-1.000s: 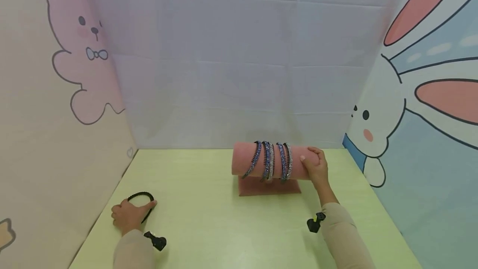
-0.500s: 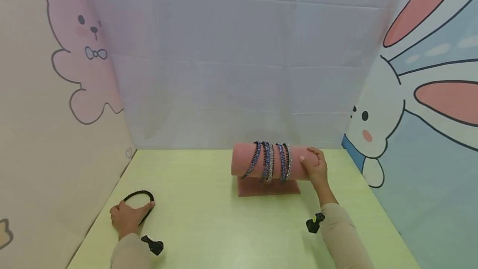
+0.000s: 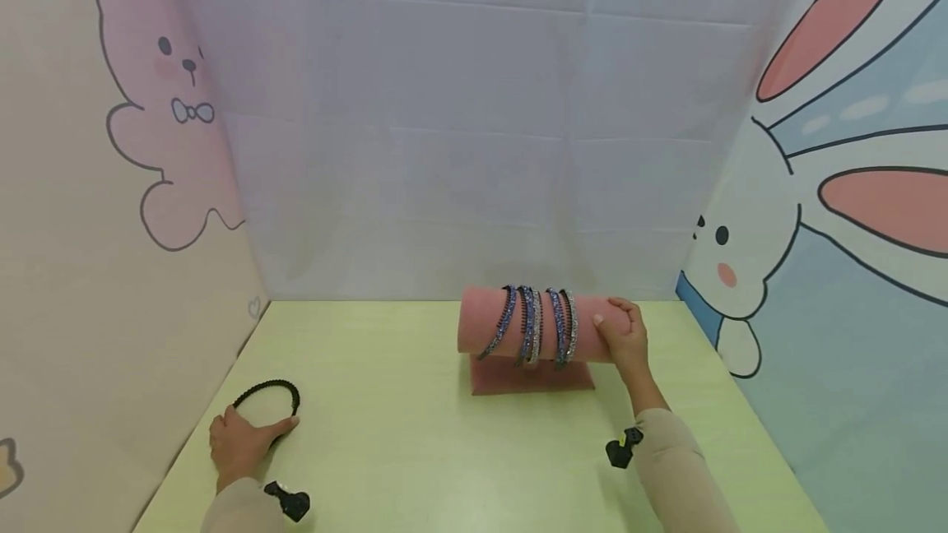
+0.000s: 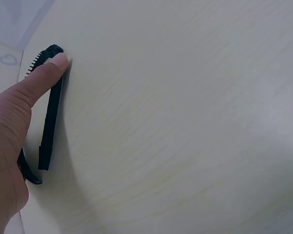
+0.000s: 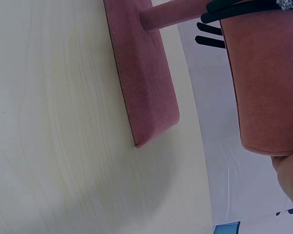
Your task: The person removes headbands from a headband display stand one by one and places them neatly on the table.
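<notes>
A black toothed headband (image 3: 267,385) is held at the table's left side by my left hand (image 3: 240,444), thumb on one side and fingers on the other. In the left wrist view the thumb presses near the curved top of the headband (image 4: 51,117), and its two ends point back toward the wrist. My right hand (image 3: 626,344) grips the right end of a pink padded roll (image 3: 480,321) on a stand. Several glittery blue and silver headbands (image 3: 530,327) hang over the roll. Most of the right hand is outside the right wrist view.
Beneath the roll is its flat pink base (image 3: 529,378), joined by a short post (image 5: 171,14). The pale yellow table (image 3: 415,451) meets a white sheet (image 3: 415,187) at the back. Cartoon-printed panels stand along the left and right edges.
My left hand has shifted a little to the left and toward me, carrying the black headband along. The right hand keeps its grip on the roll.
</notes>
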A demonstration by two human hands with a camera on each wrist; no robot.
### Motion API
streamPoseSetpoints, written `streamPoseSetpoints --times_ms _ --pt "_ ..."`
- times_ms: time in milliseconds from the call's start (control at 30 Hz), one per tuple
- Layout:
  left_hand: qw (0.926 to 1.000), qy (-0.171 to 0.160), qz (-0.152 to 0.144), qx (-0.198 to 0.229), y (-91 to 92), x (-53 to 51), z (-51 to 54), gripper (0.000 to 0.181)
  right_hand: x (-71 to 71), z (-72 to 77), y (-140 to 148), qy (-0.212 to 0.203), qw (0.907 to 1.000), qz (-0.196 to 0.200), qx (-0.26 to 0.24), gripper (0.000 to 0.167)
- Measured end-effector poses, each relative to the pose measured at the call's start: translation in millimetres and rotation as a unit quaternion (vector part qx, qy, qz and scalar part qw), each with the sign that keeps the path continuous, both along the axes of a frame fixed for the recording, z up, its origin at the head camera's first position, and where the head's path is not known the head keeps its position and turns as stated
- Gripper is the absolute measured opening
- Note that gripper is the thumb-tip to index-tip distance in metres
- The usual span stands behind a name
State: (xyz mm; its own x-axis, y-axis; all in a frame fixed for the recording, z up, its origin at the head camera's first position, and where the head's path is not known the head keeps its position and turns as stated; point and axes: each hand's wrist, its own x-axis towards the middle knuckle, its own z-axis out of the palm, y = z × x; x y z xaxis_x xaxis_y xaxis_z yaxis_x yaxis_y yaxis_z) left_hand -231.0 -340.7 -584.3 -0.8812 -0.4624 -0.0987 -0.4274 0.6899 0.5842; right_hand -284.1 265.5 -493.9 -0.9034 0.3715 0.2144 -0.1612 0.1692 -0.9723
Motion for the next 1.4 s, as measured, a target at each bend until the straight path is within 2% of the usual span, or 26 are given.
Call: streamPoseSetpoints --times_ms 133,233,367,667,833,1000,1133,1400 --pt "0.9998 0.004 0.013 -0.017 0.2 1.5 2.0 0.125 -0.9 0.9 0.0 0.006 1.0 0.0 0.003 0.047" --pt "0.9988 -0.012 0.017 -0.043 0.7 3.3 3.6 0.125 -1.4 0.5 0.4 0.009 0.9999 -0.001 0.007 0.047" --pt "0.9977 -0.03 0.029 -0.054 1.7 4.9 4.6 0.126 -0.9 -0.3 0.2 0.01 0.9999 -0.002 0.007 0.046" --pt "0.9976 -0.025 0.052 -0.038 6.4 4.6 3.4 0.128 -1.2 -3.2 -0.5 0.016 0.9998 -0.003 0.013 0.045" --pt "0.9981 -0.024 0.055 -0.013 10.1 3.4 7.6 0.127 -2.3 -3.0 0.5 0.014 0.9998 -0.004 0.01 0.045" --pt "0.998 0.016 0.056 0.024 22.4 1.4 16.4 0.125 -2.8 -1.5 1.7 0.009 0.9998 -0.008 0.018 0.045" --pt "0.9968 0.061 0.044 0.026 38.0 1.9 25.1 0.123 -2.7 -0.2 1.5 0.012 0.9998 -0.007 0.011 0.046" --pt "0.9906 0.123 0.02 0.057 67.4 14.5 35.5 0.114 1.3 -1.1 0.3 0.004 1.0 0.0 0.008 0.047"
